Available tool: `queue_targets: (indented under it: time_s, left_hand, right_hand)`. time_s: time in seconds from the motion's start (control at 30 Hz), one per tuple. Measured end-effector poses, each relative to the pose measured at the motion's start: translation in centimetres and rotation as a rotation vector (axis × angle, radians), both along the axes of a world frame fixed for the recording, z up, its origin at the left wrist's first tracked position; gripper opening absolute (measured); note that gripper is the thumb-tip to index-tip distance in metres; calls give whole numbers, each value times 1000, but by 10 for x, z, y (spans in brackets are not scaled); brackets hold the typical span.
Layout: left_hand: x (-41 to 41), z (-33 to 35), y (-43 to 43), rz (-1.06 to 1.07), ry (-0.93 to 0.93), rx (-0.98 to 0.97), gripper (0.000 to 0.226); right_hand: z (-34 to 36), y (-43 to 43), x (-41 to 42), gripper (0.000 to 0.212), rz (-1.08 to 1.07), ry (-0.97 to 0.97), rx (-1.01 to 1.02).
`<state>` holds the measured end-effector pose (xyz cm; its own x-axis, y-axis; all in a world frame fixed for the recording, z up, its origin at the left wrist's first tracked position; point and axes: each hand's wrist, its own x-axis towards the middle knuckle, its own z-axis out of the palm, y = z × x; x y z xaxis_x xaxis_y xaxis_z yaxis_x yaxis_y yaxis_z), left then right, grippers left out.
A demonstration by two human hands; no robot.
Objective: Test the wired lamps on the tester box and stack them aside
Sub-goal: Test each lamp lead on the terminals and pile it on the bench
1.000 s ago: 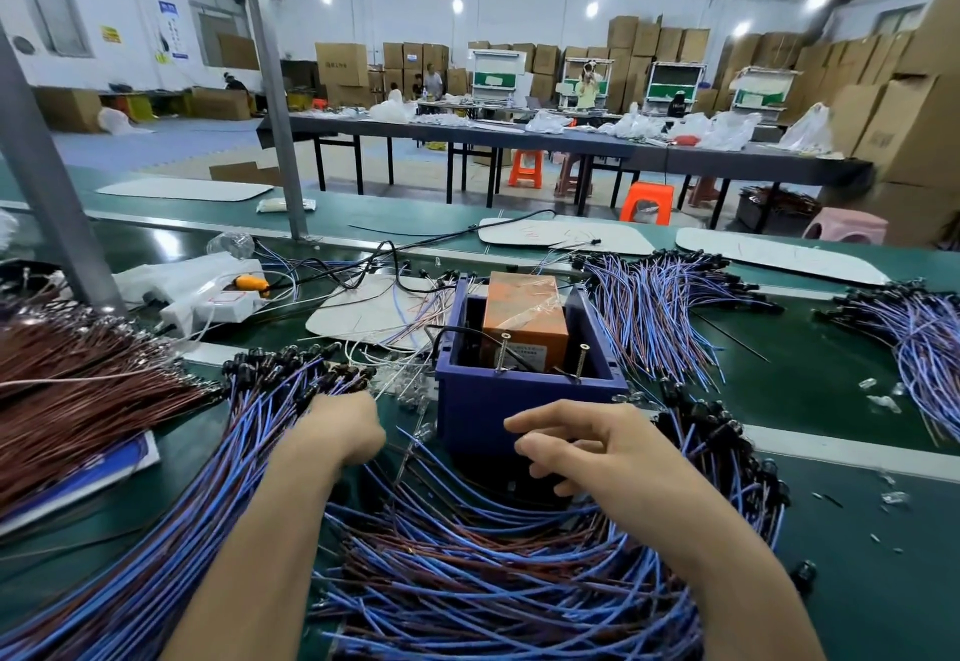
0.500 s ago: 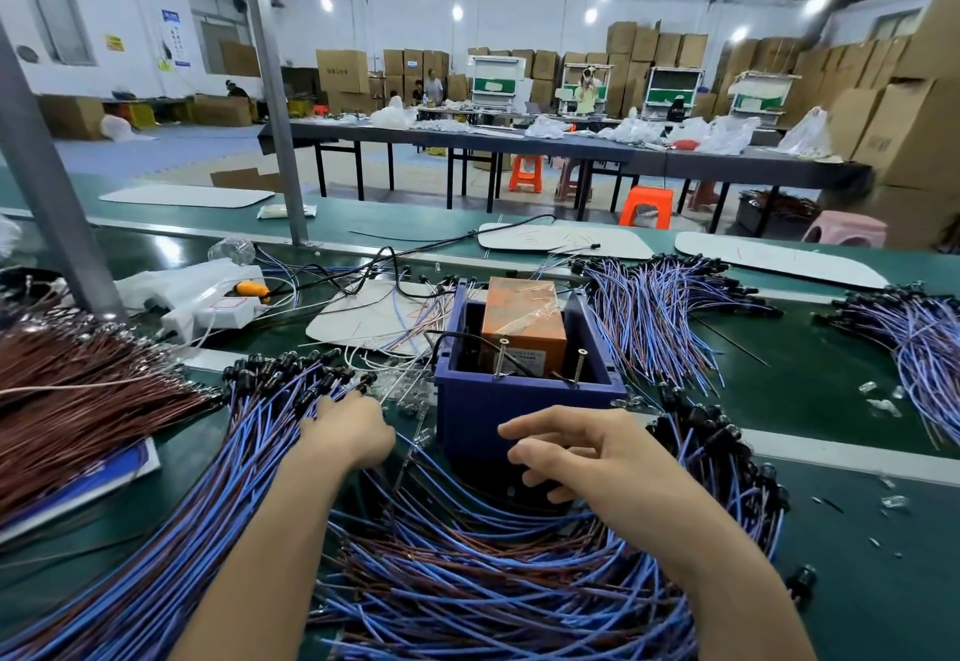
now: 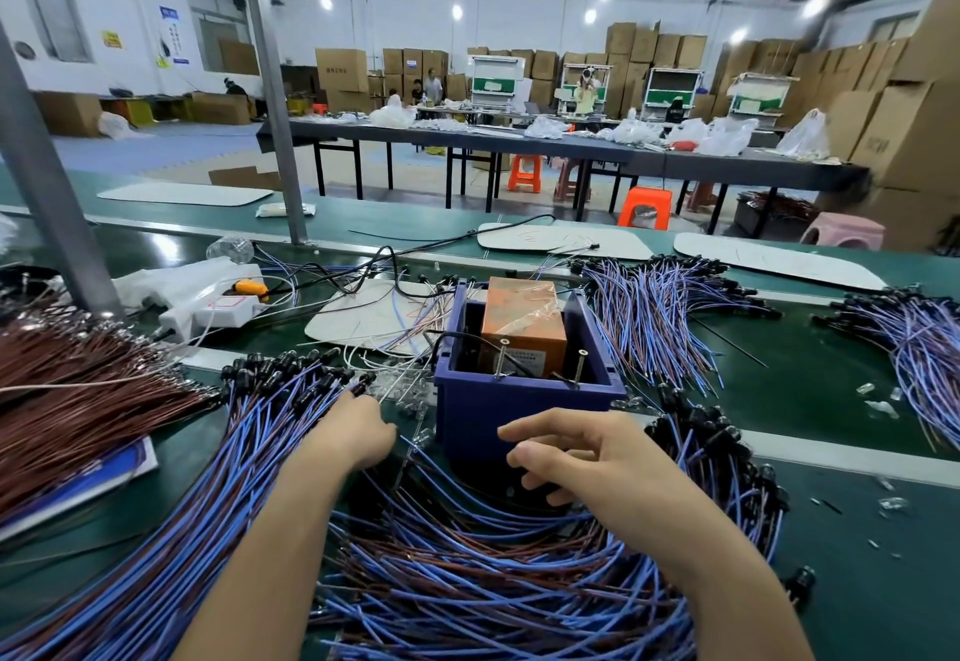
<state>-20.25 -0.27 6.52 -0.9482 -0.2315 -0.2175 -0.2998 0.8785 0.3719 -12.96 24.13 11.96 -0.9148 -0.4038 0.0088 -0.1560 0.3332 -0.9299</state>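
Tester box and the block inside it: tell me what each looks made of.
The tester box: apparently moulded plastic, matte dark blue, with thick uniform walls. The orange block: likely cardboard, wrapped in glossy clear tape that catches the light.

matt blue plastic box (image 3: 524, 413); glossy film over orange block (image 3: 524, 320); smooth green belt (image 3: 810, 390).

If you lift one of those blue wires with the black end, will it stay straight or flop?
Probably flops: the blue wires lie in loose curves across the bench. The black ends look chunkier, so that end would likely dangle lowest. It may also snag, since the wires lie crossed over one another.
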Motion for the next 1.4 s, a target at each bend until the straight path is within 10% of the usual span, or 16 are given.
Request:
queue_targets:
  time_s: [0.3, 0.6, 0.97, 1.4]
  left_hand:
    - [21, 54, 9, 190, 388, 417, 71]
    - [63, 91, 68, -486, 299, 1053, 76]
    - [67, 87, 67, -496, 232, 793, 18]
    - [73, 77, 94, -716, -15, 968, 28]
  right_hand:
    - [2, -1, 1, 18, -83, 29, -37]
    - [11, -8, 5, 26, -19, 100, -350]
    - [18, 35, -4, 25, -741, 189, -903]
    - [19, 23, -2, 28, -709, 217, -898]
